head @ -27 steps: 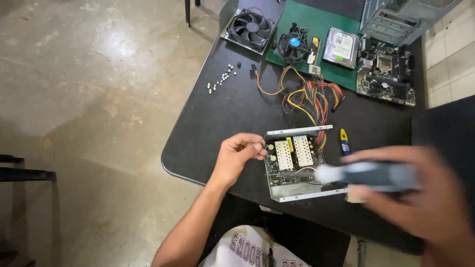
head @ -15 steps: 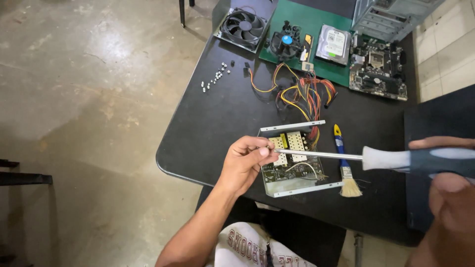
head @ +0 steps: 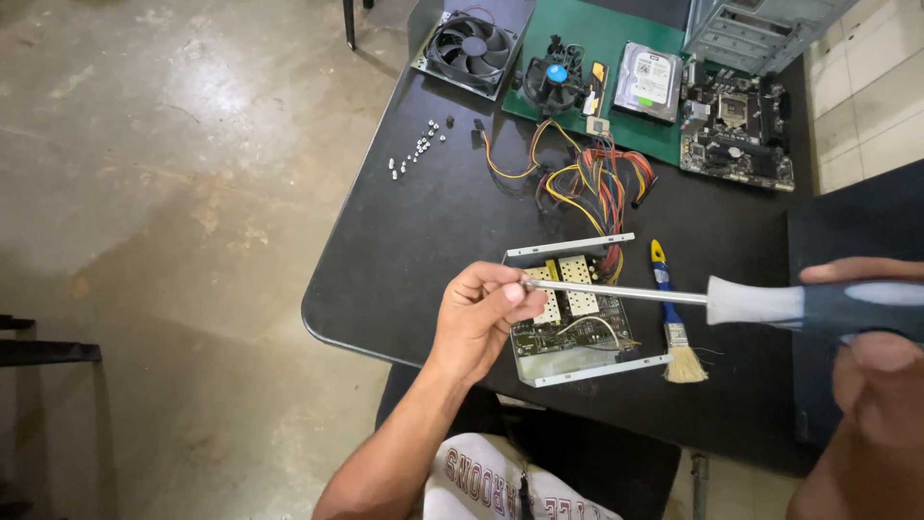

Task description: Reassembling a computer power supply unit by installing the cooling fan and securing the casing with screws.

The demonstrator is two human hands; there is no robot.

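The right hand (head: 871,356), at the right edge of the frame, is closed round the grey-and-black handle of a long steel-shafted screwdriver (head: 731,300), held level across the middle of the picture; the left hand (head: 481,313), just left of centre, has its fingertips (head: 515,289) pinched shut at the very tip of the shaft — whether a small screw sits between them cannot be told, as the fingers hide that spot.

Directly under the shaft, on the black rounded tabletop (head: 414,241), lies the opened power-supply unit (head: 577,313), a grey metal tray with a green circuit board and pale yellow blocks; its bundle of red, yellow and orange wires (head: 597,183) trails toward the top of the frame; a blue-and-yellow-handled paintbrush (head: 672,318) lies just beside the tray's right edge.

The step in hand looks like readying the driver's tip over the board — seating or clearing something at the point; the next move would call for tilting the shaft down into the tray and meeting a fastener squarely, with the left fingers steadying until the tip bites.

A scatter of small silver screws (head: 419,149) lies at upper left of the table; a black case fan (head: 472,48), a cooler with a blue hub (head: 553,82), a silver hard drive (head: 650,82) and a dark motherboard (head: 736,125) line the top edge.
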